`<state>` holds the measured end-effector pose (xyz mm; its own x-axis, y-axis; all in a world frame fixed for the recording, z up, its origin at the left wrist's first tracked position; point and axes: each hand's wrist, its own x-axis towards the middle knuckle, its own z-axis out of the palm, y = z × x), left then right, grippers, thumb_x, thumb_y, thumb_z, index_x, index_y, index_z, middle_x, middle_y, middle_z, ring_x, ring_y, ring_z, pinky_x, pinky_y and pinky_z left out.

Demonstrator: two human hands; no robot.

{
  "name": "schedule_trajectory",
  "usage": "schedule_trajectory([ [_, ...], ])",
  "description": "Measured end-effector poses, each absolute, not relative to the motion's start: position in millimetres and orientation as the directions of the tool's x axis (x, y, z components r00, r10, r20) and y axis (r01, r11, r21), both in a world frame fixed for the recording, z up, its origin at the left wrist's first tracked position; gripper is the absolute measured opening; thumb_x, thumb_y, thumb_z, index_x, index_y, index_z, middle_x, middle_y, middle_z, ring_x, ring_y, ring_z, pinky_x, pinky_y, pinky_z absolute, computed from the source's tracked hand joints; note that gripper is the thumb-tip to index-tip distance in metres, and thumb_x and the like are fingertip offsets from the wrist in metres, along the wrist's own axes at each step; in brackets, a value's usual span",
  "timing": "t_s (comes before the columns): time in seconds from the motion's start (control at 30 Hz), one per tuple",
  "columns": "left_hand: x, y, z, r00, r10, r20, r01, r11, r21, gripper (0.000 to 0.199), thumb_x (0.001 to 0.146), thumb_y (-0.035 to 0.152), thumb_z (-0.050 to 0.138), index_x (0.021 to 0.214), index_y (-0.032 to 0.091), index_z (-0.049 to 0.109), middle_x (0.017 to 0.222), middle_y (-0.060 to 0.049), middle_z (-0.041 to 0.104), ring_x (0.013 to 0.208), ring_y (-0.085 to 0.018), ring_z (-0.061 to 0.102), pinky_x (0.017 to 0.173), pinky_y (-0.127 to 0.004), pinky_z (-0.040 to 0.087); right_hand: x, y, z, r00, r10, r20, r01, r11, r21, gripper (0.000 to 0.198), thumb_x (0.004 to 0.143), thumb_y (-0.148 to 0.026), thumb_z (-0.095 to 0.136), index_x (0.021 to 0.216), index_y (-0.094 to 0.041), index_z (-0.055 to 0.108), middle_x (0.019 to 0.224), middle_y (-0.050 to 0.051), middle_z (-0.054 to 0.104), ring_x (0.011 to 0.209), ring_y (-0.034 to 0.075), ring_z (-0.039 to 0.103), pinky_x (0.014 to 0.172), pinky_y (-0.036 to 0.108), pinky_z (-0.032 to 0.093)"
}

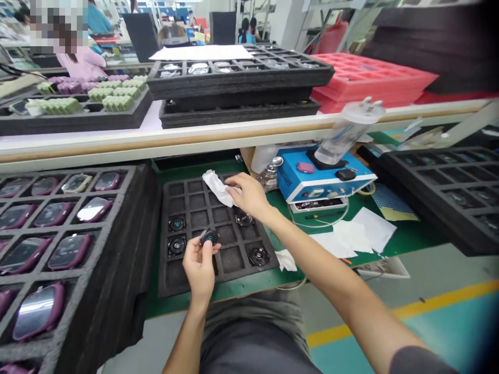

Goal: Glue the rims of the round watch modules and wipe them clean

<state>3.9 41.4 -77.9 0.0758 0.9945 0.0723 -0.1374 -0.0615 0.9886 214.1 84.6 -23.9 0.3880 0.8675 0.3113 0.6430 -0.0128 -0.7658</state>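
A round black device [209,236] is held over the middle of a dark foam tray [234,258], pinched between the left hand's [200,265] thumb and bent fingers, apparently to leave most of its face uncovered. At twelve o'clock from it, the right hand [249,195], fingers drawn together, pinches a crumpled white cloth [217,188]. Similar black parts [176,246] lie at nine and four o'clock in separate cells, presumably against knocking; a blue machine [325,179] stands at two.

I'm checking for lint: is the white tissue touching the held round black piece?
Apart. The head view shows part of the black tray between the white tissue in the right hand and the round black piece in the left hand.
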Motion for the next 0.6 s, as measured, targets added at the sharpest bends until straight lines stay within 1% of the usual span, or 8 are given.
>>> schedule_trajectory([
  [0.1, 1, 39, -82, 0.087, 0.994, 0.067, -0.131, -0.055, 0.990, 0.031, 0.086, 0.043, 0.075, 0.093, 0.015, 0.065, 0.085, -0.005, 0.074, 0.068, -0.019, 0.078, 0.064, -0.028, 0.063, 218, 126, -18, 0.325, 0.911, 0.253, 0.733, -0.073, -0.677, 0.013, 0.079, -0.013, 0.071, 0.089, -0.019, 0.077, 0.102, 0.013, 0.076, 0.105, 0.031, 0.067, 0.098, 0.042, 0.048],
  [0.17, 0, 37, -83, 0.093, 0.994, 0.059, -0.126, -0.047, 0.991, 0.030, 0.087, 0.042, 0.075, 0.093, 0.015, 0.065, 0.086, -0.005, 0.075, 0.069, -0.019, 0.078, 0.065, -0.028, 0.064, 223, 140, -15, 0.311, 0.924, 0.224, 0.763, -0.102, -0.638, 0.012, 0.085, -0.015, 0.066, 0.089, -0.018, 0.077, 0.097, 0.011, 0.078, 0.098, 0.028, 0.070, 0.092, 0.038, 0.050],
  [0.27, -1, 36, -84, 0.102, 0.994, 0.050, -0.124, -0.037, 0.992, 0.027, 0.089, 0.041, 0.073, 0.095, 0.015, 0.066, 0.087, -0.005, 0.075, 0.071, -0.019, 0.078, 0.067, -0.028, 0.064, 238, 144, -12, 0.300, 0.931, 0.206, 0.787, -0.120, -0.605, 0.026, 0.098, -0.027, 0.053, 0.102, -0.017, 0.077, 0.099, 0.007, 0.079, 0.092, 0.022, 0.071, 0.080, 0.030, 0.051],
  [0.37, -3, 36, -84, 0.119, 0.992, 0.042, -0.127, -0.027, 0.992, 0.025, 0.091, 0.040, 0.071, 0.096, 0.016, 0.067, 0.087, -0.005, 0.075, 0.072, -0.018, 0.078, 0.068, -0.027, 0.064, 256, 138, -16, 0.313, 0.934, 0.172, 0.820, -0.175, -0.545, 0.027, 0.096, -0.027, 0.053, 0.094, -0.017, 0.078, 0.090, 0.005, 0.079, 0.085, 0.021, 0.071, 0.072, 0.028, 0.049],
  [0.43, -4, 36, -84, 0.130, 0.991, 0.039, -0.123, -0.022, 0.992, 0.024, 0.091, 0.039, 0.070, 0.096, 0.016, 0.067, 0.086, -0.005, 0.075, 0.072, -0.018, 0.078, 0.068, -0.026, 0.063, 262, 134, -20, 0.344, 0.923, 0.171, 0.848, -0.228, -0.478, 0.022, 0.090, -0.021, 0.058, 0.087, -0.018, 0.079, 0.089, 0.007, 0.078, 0.086, 0.024, 0.070, 0.075, 0.031, 0.049],
  [0.47, -4, 35, -85, 0.134, 0.990, 0.038, -0.121, -0.021, 0.992, 0.023, 0.091, 0.038, 0.070, 0.096, 0.016, 0.067, 0.086, -0.005, 0.075, 0.072, -0.018, 0.078, 0.067, -0.026, 0.063, 262, 132, -22, 0.359, 0.915, 0.184, 0.861, -0.249, -0.443, 0.021, 0.089, -0.020, 0.058, 0.088, -0.018, 0.079, 0.093, 0.009, 0.078, 0.090, 0.025, 0.070, 0.079, 0.033, 0.049],
  [0.53, -5, 35, -85, 0.141, 0.989, 0.036, -0.119, -0.019, 0.993, 0.022, 0.092, 0.037, 0.070, 0.096, 0.016, 0.067, 0.086, -0.004, 0.075, 0.072, -0.018, 0.078, 0.067, -0.025, 0.062, 257, 126, -24, 0.366, 0.902, 0.230, 0.886, -0.262, -0.382, 0.025, 0.092, -0.021, 0.055, 0.100, -0.018, 0.078, 0.105, 0.012, 0.077, 0.099, 0.027, 0.068, 0.086, 0.036, 0.049],
  [0.6, -6, 34, -85, 0.149, 0.988, 0.034, -0.120, -0.016, 0.993, 0.021, 0.092, 0.037, 0.069, 0.096, 0.016, 0.067, 0.086, -0.004, 0.075, 0.072, -0.017, 0.078, 0.066, -0.024, 0.061, 247, 119, -25, 0.312, 0.913, 0.264, 0.918, -0.218, -0.331, 0.030, 0.096, -0.025, 0.051, 0.115, -0.018, 0.074, 0.116, 0.013, 0.074, 0.106, 0.026, 0.065, 0.093, 0.037, 0.049],
])
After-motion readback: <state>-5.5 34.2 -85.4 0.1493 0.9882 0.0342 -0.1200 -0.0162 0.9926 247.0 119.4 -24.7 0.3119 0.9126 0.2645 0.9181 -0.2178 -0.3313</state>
